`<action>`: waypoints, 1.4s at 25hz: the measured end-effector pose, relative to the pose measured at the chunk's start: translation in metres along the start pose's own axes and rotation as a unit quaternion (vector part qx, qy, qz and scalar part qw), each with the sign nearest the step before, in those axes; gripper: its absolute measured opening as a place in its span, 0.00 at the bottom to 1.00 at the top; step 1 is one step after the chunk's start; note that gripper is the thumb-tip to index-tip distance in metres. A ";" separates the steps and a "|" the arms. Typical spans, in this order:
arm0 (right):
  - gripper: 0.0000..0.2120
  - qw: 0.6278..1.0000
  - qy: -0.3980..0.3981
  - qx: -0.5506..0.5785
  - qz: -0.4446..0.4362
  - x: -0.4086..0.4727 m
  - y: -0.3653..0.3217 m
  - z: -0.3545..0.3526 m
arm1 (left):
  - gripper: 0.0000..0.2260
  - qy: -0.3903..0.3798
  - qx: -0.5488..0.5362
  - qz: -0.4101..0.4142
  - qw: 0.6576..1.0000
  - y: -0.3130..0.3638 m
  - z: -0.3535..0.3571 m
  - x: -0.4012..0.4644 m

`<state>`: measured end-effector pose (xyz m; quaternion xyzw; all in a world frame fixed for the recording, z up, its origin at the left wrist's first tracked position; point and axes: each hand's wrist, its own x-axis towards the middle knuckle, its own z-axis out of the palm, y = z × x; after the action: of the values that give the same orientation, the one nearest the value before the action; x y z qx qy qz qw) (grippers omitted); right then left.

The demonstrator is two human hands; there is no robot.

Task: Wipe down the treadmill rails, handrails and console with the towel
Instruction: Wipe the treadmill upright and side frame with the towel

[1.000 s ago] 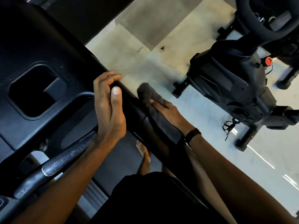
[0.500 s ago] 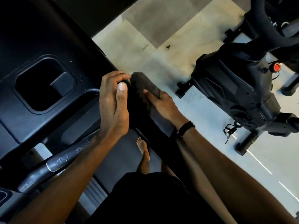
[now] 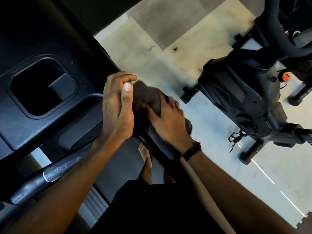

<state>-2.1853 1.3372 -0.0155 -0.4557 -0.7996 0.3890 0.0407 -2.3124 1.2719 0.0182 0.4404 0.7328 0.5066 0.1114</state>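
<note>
Head view: right hand [image 3: 168,122] blurred, hiding most of towel [image 3: 148,95].

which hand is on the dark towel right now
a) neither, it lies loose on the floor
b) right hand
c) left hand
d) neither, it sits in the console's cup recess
b: the right hand, the one with the dark wristband, grips the towel against the treadmill's edge, while the left hand rests beside it on the console with its fingers curled over the edge.

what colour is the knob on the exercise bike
Red-orange knob, seen in the head view.
</note>
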 end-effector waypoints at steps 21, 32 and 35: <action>0.19 0.972 -0.118 0.190 0.075 0.035 0.061 0.010 | 0.20 0.019 -0.003 -0.008 1.000 -0.002 -0.015 0.009; 0.33 0.984 0.030 -0.146 -0.094 -0.063 -0.019 -0.013 | 0.20 0.042 -0.023 -0.013 0.999 -0.005 -0.036 0.007; 0.40 0.970 0.039 -0.216 -0.104 -0.055 -0.030 -0.003 | 0.20 0.050 -0.026 -0.011 0.998 -0.005 -0.043 0.006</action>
<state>-2.1730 1.2890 0.0216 -0.3828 -0.9055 0.1825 0.0133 -2.3445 1.2482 0.0349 0.4029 0.7293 0.5454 0.0914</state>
